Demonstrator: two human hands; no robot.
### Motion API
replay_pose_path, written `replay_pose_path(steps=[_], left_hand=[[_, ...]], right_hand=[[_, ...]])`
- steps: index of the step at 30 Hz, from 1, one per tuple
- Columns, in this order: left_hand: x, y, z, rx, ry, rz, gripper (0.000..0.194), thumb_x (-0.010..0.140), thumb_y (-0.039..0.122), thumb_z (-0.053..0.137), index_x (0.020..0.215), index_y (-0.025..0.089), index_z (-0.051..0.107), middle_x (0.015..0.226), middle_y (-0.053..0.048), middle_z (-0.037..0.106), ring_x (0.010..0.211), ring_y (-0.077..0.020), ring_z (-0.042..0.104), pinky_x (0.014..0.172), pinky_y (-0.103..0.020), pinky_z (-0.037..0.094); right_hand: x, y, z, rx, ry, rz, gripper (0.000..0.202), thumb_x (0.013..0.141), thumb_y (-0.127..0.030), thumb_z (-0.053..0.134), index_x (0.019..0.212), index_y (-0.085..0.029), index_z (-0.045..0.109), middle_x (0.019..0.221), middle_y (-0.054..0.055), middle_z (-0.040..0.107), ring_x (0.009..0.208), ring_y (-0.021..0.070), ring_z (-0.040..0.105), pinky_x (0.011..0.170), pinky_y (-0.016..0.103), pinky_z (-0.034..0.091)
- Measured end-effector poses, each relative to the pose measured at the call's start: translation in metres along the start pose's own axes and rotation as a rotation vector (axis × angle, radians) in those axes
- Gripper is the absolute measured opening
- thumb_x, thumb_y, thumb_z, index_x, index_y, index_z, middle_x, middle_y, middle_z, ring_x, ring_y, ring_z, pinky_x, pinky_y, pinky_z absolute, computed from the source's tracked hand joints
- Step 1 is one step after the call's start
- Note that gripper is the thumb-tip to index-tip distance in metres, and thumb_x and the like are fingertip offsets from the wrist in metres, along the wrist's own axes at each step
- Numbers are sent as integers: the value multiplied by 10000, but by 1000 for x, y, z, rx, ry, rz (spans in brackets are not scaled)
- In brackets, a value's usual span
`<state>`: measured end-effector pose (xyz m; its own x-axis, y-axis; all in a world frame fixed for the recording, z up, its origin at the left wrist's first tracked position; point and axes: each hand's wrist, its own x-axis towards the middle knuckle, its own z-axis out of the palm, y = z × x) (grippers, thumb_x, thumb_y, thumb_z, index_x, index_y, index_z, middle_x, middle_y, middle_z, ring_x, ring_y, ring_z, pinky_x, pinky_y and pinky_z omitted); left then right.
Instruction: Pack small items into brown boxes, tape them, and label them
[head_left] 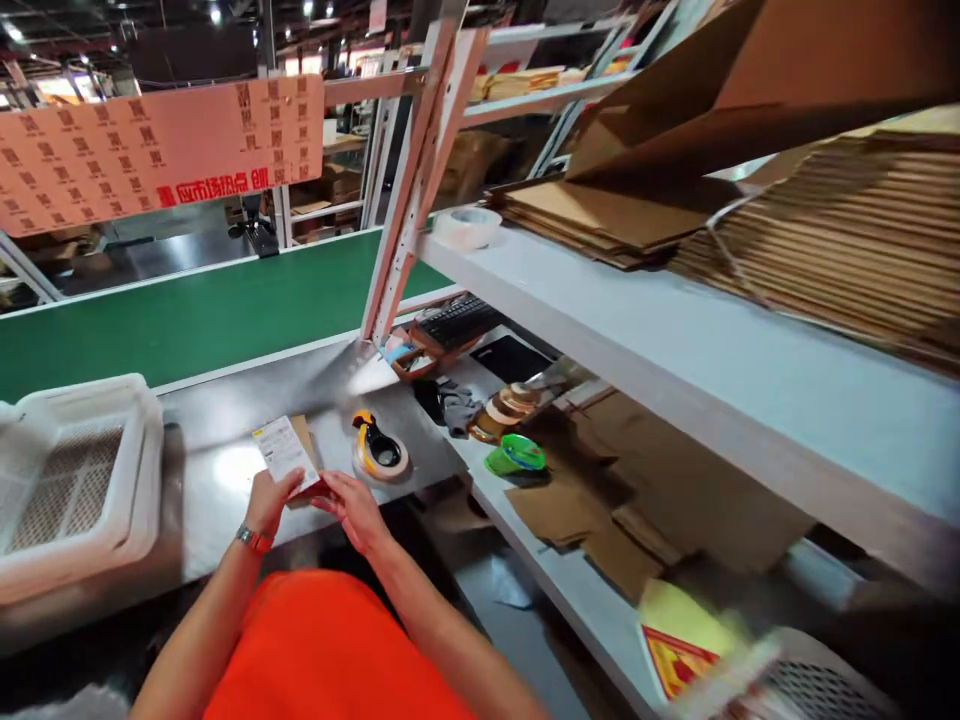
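Observation:
My left hand (271, 500), with a watch on its wrist, pinches the lower edge of a white printed label or slip (283, 450). Partly behind the slip lies a flat brown cardboard piece (304, 440); whether it is held or resting on the metal table (202, 470) is unclear. My right hand (354, 508) has its fingers closed at the slip's lower right corner, on a small dark red edge. A tape dispenser with an orange and black handle (381, 452) sits on the table just right of my hands.
White plastic baskets (139, 480) stand at the left. Behind the table runs a green conveyor belt (195, 315). At the right, a white shelf (600, 310) carries stacked cardboard (847, 220); tape rolls (502, 412) and a green cup (516, 455) sit lower down.

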<state>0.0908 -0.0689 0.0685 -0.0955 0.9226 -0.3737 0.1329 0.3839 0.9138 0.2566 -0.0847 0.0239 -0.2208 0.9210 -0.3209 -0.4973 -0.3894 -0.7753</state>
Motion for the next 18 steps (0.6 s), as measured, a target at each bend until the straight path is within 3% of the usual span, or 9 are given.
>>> replay_pose_path(steps=[2, 5, 9, 12, 18], left_hand=[[-6, -12, 17, -167, 18, -28, 427, 791, 458, 940, 1055, 131, 864, 1141, -188, 886, 1034, -340, 850, 849, -409, 701], [-17, -21, 33, -205, 9, -48, 512, 650, 468, 1022, 977, 110, 858, 1007, -175, 884, 815, -273, 812, 691, -336, 644], [-28, -23, 57, -203, 8, -36, 509, 640, 470, 1024, 948, 99, 860, 984, -176, 877, 755, -234, 773, 644, -297, 599], [-36, -24, 73, -184, 15, -42, 476, 658, 455, 1019, 932, 97, 865, 1025, -207, 877, 844, -281, 806, 721, -339, 631], [-55, -29, 92, -211, 15, -25, 469, 670, 441, 1033, 971, 115, 880, 1144, -213, 882, 1095, -389, 838, 1022, -490, 653]], right_hand=[[-23, -5, -14, 50, 45, 2, 579, 694, -673, 1029, 985, -198, 867, 979, 73, 856, 977, 265, 824, 895, 400, 681], [-43, -9, -32, 57, 89, 4, 598, 642, -663, 1063, 965, -193, 884, 993, 83, 864, 988, 265, 817, 915, 405, 676], [-55, -12, -54, 42, 106, -6, 618, 589, -680, 1073, 914, -189, 886, 956, 82, 862, 975, 269, 814, 921, 414, 668], [-64, -15, -67, 34, 110, -6, 605, 592, -675, 1071, 906, -192, 888, 941, 71, 856, 955, 255, 805, 911, 404, 663], [-85, -20, -88, 5, 106, -3, 582, 605, -657, 1069, 907, -190, 898, 922, 60, 848, 918, 244, 785, 920, 423, 670]])
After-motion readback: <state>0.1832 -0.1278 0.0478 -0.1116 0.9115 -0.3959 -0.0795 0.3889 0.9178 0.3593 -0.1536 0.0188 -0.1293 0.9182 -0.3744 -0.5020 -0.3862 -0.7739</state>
